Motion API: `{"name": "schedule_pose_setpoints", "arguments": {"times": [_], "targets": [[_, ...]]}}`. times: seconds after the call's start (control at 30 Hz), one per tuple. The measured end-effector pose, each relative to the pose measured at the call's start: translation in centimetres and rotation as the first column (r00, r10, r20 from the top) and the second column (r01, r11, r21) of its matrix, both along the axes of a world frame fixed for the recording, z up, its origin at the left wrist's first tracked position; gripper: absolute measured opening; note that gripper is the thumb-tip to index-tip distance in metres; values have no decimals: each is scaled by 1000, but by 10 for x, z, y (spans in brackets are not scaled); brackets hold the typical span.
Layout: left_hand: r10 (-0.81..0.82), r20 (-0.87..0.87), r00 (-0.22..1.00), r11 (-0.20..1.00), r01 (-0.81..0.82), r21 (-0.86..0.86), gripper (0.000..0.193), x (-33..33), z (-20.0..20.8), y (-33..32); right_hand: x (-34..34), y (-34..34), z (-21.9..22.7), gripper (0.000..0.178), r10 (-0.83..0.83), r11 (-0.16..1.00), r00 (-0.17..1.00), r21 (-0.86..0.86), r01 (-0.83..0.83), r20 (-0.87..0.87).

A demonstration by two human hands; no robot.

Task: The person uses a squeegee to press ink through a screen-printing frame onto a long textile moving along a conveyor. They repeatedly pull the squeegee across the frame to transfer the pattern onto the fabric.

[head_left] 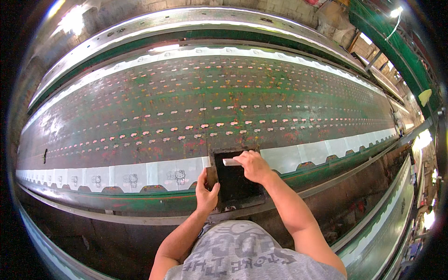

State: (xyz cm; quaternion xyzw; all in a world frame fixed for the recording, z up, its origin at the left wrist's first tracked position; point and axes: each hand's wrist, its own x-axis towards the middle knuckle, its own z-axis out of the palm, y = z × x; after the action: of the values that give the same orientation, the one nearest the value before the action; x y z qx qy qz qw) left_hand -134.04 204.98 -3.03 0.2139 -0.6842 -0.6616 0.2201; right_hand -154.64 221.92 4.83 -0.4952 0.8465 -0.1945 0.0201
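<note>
A dark screen-printing frame [212, 173] lies at the near edge of a long table, straight in front of me. My left hand [206, 195] grips its left side, fingers along the outer edge and thumb toward the inside. Over the black inner area, near the far end, my right hand [254, 166] is closed around a pale squeegee [230, 162]; only the squeegee's left part shows past my fingers. White cut pieces with outlined cartoon figures [180, 177] line the table edge to the left of the frame. To its right, similar white pieces [317, 151] look unprinted.
The long dark-green table [163, 100] carries rows of small printed marks and paint specks. More white pieces [228, 51] run along its far edge. Other long tables stand beyond [186, 22] and behind me at lower right [380, 242]. A metal rail [144, 220] runs along the near side.
</note>
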Motion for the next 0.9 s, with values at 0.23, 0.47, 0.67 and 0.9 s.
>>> {"name": "schedule_pose_setpoints", "arguments": {"times": [0.23,0.47,0.67,0.9], "targets": [[18,-48,999,996,-14,85,82,-2,-9,6,80,41,16,46,45,997,999,59,-45,-8],[91,11,996,991,-90,-103,92,-8,0,19,121,67,8,35,57,998,998,-20,-57,18],[159,-16,987,972,-160,-170,99,-15,0,29,112,96,14,36,57,987,979,-161,-25,194],[129,-100,987,964,-148,-222,101,-39,33,77,80,182,-26,34,-288,782,847,-400,478,447]]}}
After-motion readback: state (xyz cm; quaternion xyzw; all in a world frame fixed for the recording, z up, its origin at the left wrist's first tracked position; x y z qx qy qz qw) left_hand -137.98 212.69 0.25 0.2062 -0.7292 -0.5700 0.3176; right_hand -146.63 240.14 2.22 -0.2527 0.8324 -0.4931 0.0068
